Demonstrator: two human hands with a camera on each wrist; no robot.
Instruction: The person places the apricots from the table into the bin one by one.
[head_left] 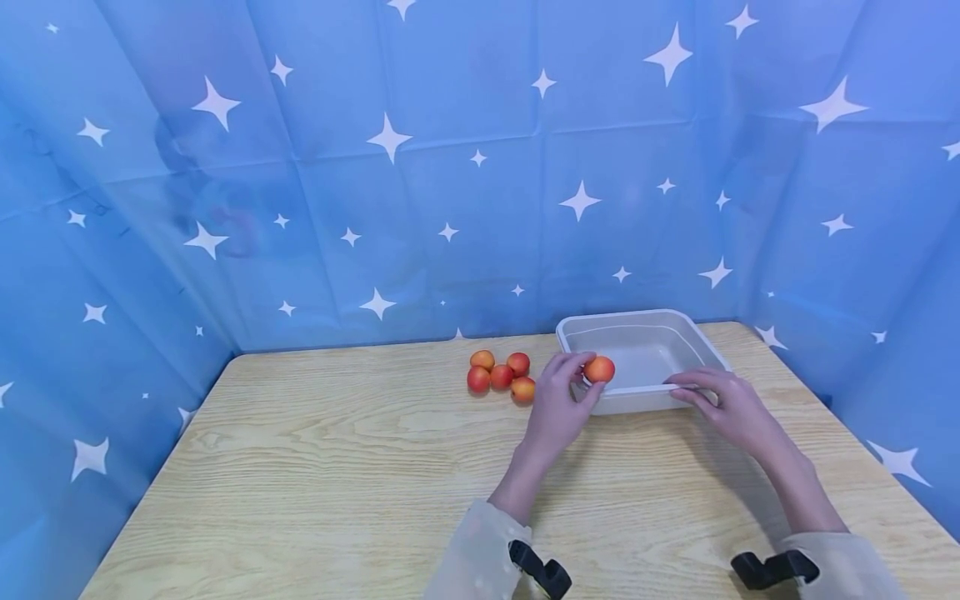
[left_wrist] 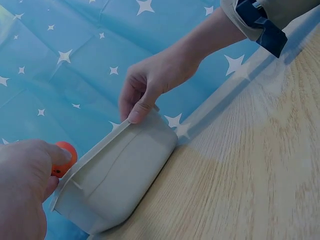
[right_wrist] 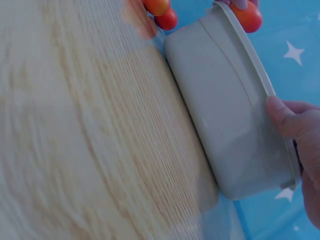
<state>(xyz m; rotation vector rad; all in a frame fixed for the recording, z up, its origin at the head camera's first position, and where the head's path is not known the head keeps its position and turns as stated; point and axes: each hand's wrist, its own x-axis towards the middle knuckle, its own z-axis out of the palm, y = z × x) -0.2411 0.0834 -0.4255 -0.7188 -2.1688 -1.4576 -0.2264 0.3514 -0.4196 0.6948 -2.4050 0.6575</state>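
My left hand [head_left: 555, 407] pinches a round red-orange fruit [head_left: 600, 369] between thumb and fingers, over the near left rim of a light grey plastic basin [head_left: 633, 403]. Thumb and fingers of my right hand [head_left: 726, 407] grip the basin's near rim farther right. In the left wrist view, the held fruit [left_wrist: 64, 159] shows just above the rim, partly covered by the fingers. The right wrist view has my right thumb [right_wrist: 281, 116] on the outside of the rim. The part of the basin's inside that shows in the head view is bare.
Several similar red and orange fruits [head_left: 502, 377] lie grouped on the wooden table [head_left: 337, 483], left of the basin. A blue curtain [head_left: 450, 192] with white stars hangs behind the table and along both sides. Black straps [head_left: 540, 571] sit on the sleeved wrists.
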